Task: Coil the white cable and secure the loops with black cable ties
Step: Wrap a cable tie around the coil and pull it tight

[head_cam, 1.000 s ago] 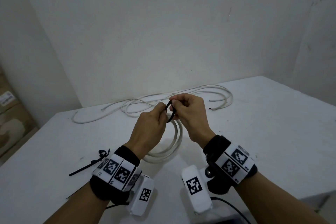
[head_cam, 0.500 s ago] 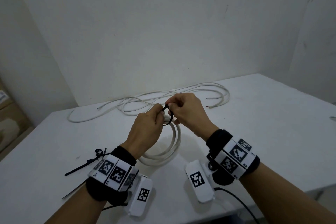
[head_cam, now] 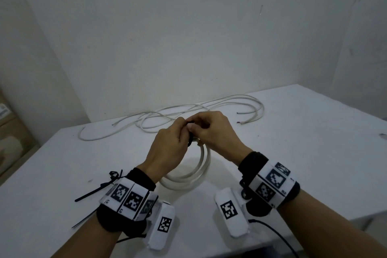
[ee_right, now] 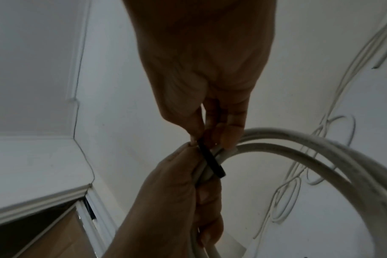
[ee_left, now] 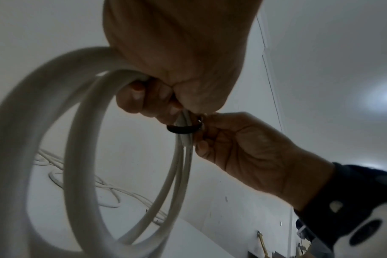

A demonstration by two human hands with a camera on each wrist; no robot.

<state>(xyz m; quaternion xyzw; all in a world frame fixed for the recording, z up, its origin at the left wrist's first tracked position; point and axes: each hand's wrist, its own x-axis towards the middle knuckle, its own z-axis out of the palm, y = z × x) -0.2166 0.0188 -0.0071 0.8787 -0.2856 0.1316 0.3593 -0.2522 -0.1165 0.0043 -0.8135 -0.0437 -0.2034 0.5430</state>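
The coiled white cable [head_cam: 188, 176] hangs from my hands, its lower part near the table. My left hand [head_cam: 181, 126] grips the top of the coil [ee_left: 86, 139], fingers curled round the strands. A black cable tie [ee_left: 181, 130] loops round the coil strands just past my left fingers. My right hand [head_cam: 195, 126] pinches the tie [ee_right: 210, 160] between thumb and fingertips, right against the left hand. The tie's head and tail are hidden by my fingers.
Loose white cable [head_cam: 209, 107] trails in loops across the back of the white table [head_cam: 303, 153]. Spare black cable ties [head_cam: 94, 191] lie by my left wrist. A cardboard box [head_cam: 12, 136] stands left of the table. Walls close in behind and to the right.
My hands have come closer together and sunk a little. The black tie's loop, wide open between them before, now sits much smaller round the coil strands.
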